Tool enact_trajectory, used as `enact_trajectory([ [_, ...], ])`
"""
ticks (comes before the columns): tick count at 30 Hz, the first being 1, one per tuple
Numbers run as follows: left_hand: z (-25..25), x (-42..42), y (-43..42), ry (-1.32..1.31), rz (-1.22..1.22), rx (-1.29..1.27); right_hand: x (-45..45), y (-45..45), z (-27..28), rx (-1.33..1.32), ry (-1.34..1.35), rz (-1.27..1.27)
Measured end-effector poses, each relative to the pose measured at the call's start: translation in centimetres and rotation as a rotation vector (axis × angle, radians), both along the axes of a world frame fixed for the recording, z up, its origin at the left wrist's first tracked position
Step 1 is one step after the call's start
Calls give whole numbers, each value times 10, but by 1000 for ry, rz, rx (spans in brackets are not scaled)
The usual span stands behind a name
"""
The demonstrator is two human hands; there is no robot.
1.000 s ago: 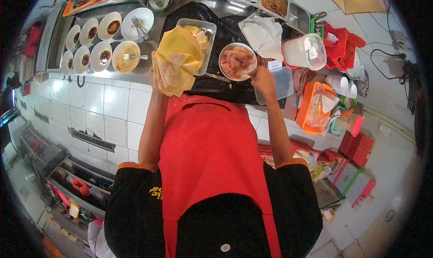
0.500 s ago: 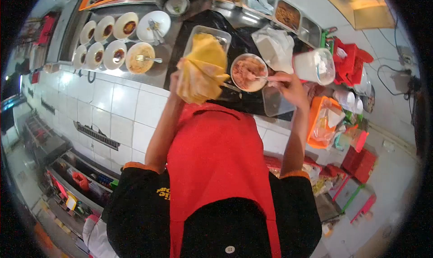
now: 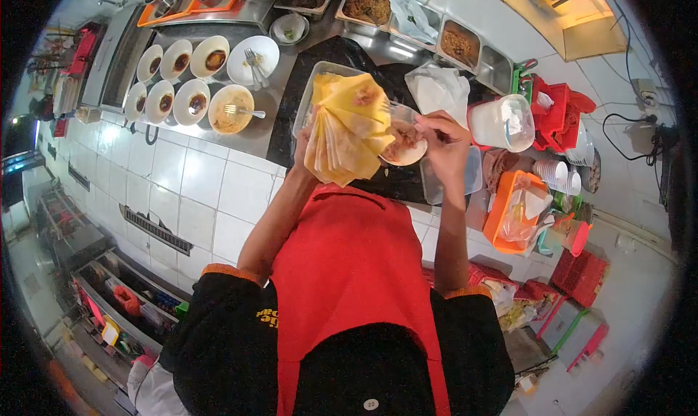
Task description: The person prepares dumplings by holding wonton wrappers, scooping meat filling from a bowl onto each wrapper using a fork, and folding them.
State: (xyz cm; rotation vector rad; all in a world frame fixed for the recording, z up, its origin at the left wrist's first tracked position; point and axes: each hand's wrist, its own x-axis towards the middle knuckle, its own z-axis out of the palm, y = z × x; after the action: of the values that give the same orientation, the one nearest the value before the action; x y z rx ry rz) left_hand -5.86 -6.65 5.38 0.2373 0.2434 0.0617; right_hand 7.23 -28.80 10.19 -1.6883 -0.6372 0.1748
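Observation:
My left hand point(image 3: 302, 148) is closed on a fanned stack of yellow wrappers point(image 3: 340, 141), held over a clear plastic tray point(image 3: 317, 74). A small lump of pink filling point(image 3: 366, 94) lies on the top wrapper. My right hand point(image 3: 445, 141) has its fingers pinched on a fork, whose tines point(image 3: 386, 108) show beside that wrapper; most of the handle is hard to make out. Under the fork and partly behind the wrappers is a white bowl point(image 3: 411, 154) with pink minced filling.
White bowls with dark sauce point(image 3: 191, 102), a bowl with a fork point(image 3: 231, 110) and a plate with cutlery point(image 3: 252, 61) stand at left. Metal food trays point(image 3: 366, 6) line the back. At right are a white tub point(image 3: 502, 123) and an orange basket point(image 3: 515, 212).
The fork has moved left out of the bowl to the wrappers, and filling now shows on the top wrapper. The wrappers now overlap the bowl's left side.

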Motion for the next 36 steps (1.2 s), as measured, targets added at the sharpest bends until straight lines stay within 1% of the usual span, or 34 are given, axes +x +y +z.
enact_trajectory([
  [1, 0, -1, 3, 20, 8, 29, 1, -1, 6, 5, 125, 18],
  [2, 0, -1, 6, 40, 17, 56, -2, -1, 11, 6, 124, 17],
  [4, 2, -3, 8, 11, -16, 102, -9, 0, 28, 75, 316, 127],
  [5, 3, -4, 7, -16, -52, 147, -14, 8, 34, 73, 316, 120],
  [7, -1, -6, 5, -51, -104, 144, -26, 26, 40, -31, 100, 108],
  [8, -1, -6, 4, -86, -145, 145, -29, 28, 40, -31, 97, 102],
  [10, 0, -4, 1, -78, -136, 154, -34, 34, 42, -229, -9, 69],
  [11, 1, -4, 1, -64, -122, 162, -36, 40, 43, -158, -152, 42],
  [14, 2, -1, 4, -20, -74, 133, -51, 50, 54, -98, -142, 104],
  [15, 1, 1, 5, -19, -75, 135, -56, 50, 60, -178, -74, 164],
  [16, -1, 4, 6, 0, -63, 117, -63, 49, 68, -175, -75, 163],
  [18, -6, 7, 10, 21, -47, 100, -75, 49, 89, -135, 78, 341],
  [19, -9, 7, 12, -25, -42, -16, -71, 44, 97, -176, 137, 467],
  [20, -10, 5, 14, -69, -36, -132, -67, 38, 96, -174, 140, 472],
  [22, -8, 3, 16, -62, -12, -109, -54, 30, 93, 54, 5, 499],
  [24, -5, 3, 16, -50, 16, -77, -42, 22, 104, -76, 96, 342],
  [25, -4, 2, 15, -52, 15, -79, -38, 21, 103, -78, 94, 340],
  [27, -3, -2, 13, -88, -49, -104, -28, 21, 97, -118, 125, 171],
  [28, -7, -4, 13, -89, -51, -105, -25, 20, 98, -119, 124, 168],
  [30, -16, -8, 12, -131, -77, -33, -19, 20, 100, -322, 51, 189],
  [31, -15, -9, 12, -131, -82, -37, -15, 20, 94, -326, 52, 184],
  [33, -10, -9, 12, -257, -97, -29, -7, 20, 77, -184, 149, 220],
  [36, -10, -11, 14, -319, -84, -84, -4, 19, 76, -222, 156, 239],
])
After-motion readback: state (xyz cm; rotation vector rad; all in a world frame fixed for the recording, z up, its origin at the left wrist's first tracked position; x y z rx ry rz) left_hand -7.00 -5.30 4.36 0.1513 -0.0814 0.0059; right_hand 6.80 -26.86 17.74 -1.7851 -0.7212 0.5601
